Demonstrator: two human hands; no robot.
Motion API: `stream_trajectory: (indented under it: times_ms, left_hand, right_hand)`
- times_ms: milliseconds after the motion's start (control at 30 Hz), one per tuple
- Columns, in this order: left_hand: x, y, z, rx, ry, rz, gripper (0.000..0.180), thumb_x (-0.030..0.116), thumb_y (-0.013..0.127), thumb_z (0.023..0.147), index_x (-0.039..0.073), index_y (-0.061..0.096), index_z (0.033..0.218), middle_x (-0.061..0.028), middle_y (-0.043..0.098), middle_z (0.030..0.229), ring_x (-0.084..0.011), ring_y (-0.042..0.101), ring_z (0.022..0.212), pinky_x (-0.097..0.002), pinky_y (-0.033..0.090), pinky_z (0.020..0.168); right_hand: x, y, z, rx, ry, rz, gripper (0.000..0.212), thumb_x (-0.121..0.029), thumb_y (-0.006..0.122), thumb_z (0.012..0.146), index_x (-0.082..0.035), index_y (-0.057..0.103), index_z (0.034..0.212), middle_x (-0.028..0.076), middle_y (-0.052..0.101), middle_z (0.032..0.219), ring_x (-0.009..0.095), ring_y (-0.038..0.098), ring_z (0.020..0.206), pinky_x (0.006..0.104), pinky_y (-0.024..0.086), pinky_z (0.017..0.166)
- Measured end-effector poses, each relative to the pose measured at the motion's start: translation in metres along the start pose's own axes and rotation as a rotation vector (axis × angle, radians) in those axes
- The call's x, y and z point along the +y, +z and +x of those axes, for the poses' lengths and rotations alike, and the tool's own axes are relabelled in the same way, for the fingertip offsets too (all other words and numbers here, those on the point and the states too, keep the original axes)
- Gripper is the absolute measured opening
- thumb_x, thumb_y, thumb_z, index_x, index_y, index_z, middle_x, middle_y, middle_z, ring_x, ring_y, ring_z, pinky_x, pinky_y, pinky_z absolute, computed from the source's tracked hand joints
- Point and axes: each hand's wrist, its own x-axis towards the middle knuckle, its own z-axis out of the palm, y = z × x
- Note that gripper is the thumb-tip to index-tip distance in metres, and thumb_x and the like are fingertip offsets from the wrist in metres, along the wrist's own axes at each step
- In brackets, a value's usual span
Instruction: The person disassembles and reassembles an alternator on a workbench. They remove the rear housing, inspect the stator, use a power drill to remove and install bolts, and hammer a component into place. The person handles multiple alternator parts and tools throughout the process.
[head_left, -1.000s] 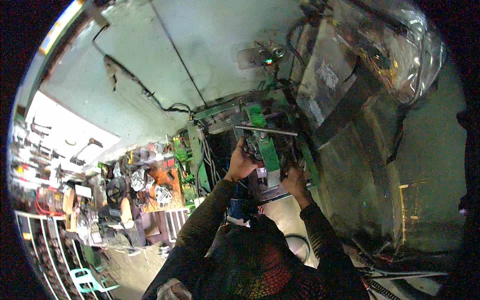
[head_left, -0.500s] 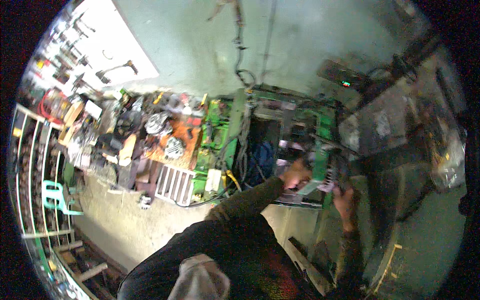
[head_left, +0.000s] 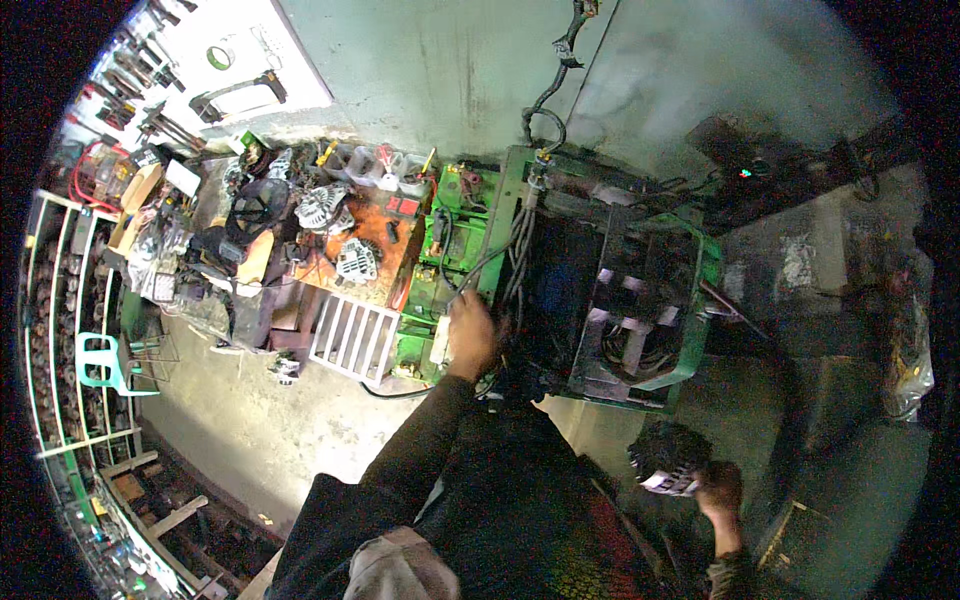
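Observation:
At the front edge of the green machine, my left hand rests against a pale control box with cables around it. Its fingers are curled, and what lies under them is hidden. Low on the right, my right hand grips the edge of a round, vented alternator, dark with a lighter slotted rim. The alternator hangs apart from the machine. Inside the machine's right-hand frame are pale blocks and coiled cable.
An orange bench top carries silver alternator parts and clutter. A white slatted rack stands at its front. Hanging cables run down the machine. A turquoise chair stands by shelves at left; a plastic bag hangs at far right.
My left hand has moved left from the machine's right-hand frame to the pale control box. My right hand has drawn back from the frame, down toward me, with the alternator in it.

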Motion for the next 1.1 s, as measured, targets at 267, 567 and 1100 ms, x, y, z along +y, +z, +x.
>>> stream_trajectory:
  times_ms: [267,567,1100]
  left_hand:
    - [-0.044,0.013,0.009,-0.086,-0.282,-0.156,0.089,0.036,0.086,0.081,-0.011,0.036,0.136,-0.0338,0.064,0.121,-0.0516,0.066,0.11,-0.0563,0.055,0.095]
    - [-0.133,-0.088,-0.029,-0.076,-0.401,-1.734,0.025,0.025,0.058,0.094,0.003,0.068,0.104,-0.0068,0.064,0.09,-0.0217,0.062,0.076,-0.0367,0.053,0.064]
    - [-0.455,-0.322,-0.327,0.835,-0.391,-1.79,0.019,0.014,0.057,0.1,0.0,0.065,0.11,-0.0159,0.073,0.098,-0.024,0.068,0.077,-0.0376,0.058,0.071]
  right_hand:
    - [-0.063,0.04,-0.009,0.061,-0.229,0.144,0.024,-0.029,0.067,0.094,-0.008,0.074,0.088,0.016,0.07,0.075,0.037,0.065,0.066,0.0515,0.049,0.062]
    - [-0.169,-0.013,0.01,0.139,-0.576,-0.134,0.031,-0.036,0.071,0.093,-0.006,0.074,0.093,0.017,0.072,0.079,0.034,0.071,0.07,0.0487,0.05,0.061]
    - [-0.65,-0.087,-0.105,-0.094,-1.021,0.137,0.041,-0.039,0.079,0.087,0.002,0.075,0.084,0.025,0.07,0.073,0.042,0.071,0.068,0.0509,0.055,0.066]
